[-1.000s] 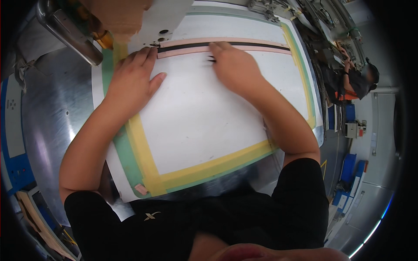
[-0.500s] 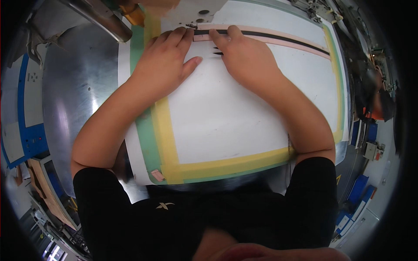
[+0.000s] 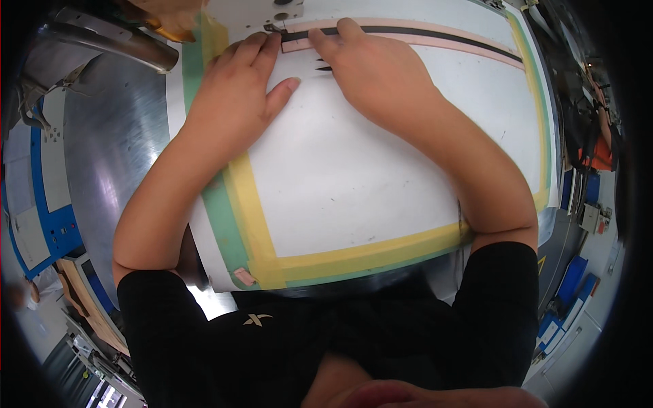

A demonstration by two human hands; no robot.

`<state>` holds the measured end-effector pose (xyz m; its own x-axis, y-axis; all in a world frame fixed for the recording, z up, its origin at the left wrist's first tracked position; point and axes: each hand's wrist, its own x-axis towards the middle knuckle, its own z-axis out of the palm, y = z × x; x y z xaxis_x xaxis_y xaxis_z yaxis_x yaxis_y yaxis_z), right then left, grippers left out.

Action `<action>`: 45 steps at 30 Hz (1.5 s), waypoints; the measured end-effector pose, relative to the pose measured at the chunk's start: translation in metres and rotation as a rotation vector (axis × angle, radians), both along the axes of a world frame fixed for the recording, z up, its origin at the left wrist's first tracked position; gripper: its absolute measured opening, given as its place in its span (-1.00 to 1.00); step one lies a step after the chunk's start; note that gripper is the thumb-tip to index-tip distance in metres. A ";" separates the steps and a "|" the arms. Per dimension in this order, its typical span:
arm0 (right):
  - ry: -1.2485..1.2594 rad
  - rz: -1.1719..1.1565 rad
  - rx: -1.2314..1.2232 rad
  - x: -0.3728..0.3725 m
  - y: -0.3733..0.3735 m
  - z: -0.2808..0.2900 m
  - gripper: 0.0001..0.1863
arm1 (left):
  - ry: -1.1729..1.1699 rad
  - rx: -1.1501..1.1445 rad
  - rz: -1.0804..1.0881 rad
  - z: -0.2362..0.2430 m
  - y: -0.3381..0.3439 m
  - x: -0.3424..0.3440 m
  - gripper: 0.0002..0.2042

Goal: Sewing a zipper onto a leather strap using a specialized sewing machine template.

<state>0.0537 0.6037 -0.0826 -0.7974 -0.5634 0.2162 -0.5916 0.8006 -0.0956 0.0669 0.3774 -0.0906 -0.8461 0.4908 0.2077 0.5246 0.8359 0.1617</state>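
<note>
My left hand (image 3: 231, 102) rests open on a white board (image 3: 354, 197) edged with yellow and green tape, fingertips at the left end of a pink strip (image 3: 442, 41) with a black band along it, beside a small metal foot (image 3: 273, 28) of a machine. My right hand (image 3: 377, 75) is curled on the board just right of it, index and middle fingertips pressing the strip. Black pointed tips (image 3: 323, 68), apparently tweezers, poke out from under its curled fingers.
A machine head with a metal cylinder (image 3: 109, 44) hangs at the upper left over a steel table (image 3: 102, 156). A blue-and-white panel (image 3: 51, 238) is at the far left. A co-worker (image 3: 597, 136) is at the right edge, another person (image 3: 27, 292) at the lower left.
Since a second ago my right fingertips have moved left along the strip toward my left hand and spread apart. The board appears higher in the picture as the view has shifted.
</note>
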 end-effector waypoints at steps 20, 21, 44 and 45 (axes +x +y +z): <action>-0.016 -0.031 0.018 0.003 0.002 0.001 -0.56 | 0.006 -0.015 -0.002 -0.001 0.003 -0.001 -0.40; -0.018 -0.031 0.021 0.003 0.000 0.002 -0.56 | 0.001 -0.009 0.005 0.001 0.002 0.001 -0.40; -0.046 -0.022 0.039 0.003 -0.006 0.005 -0.56 | -0.024 -0.036 0.046 0.009 0.000 0.004 -0.40; -0.045 -0.010 0.043 0.003 -0.006 0.005 -0.56 | -0.023 -0.032 0.059 0.006 -0.001 0.004 -0.40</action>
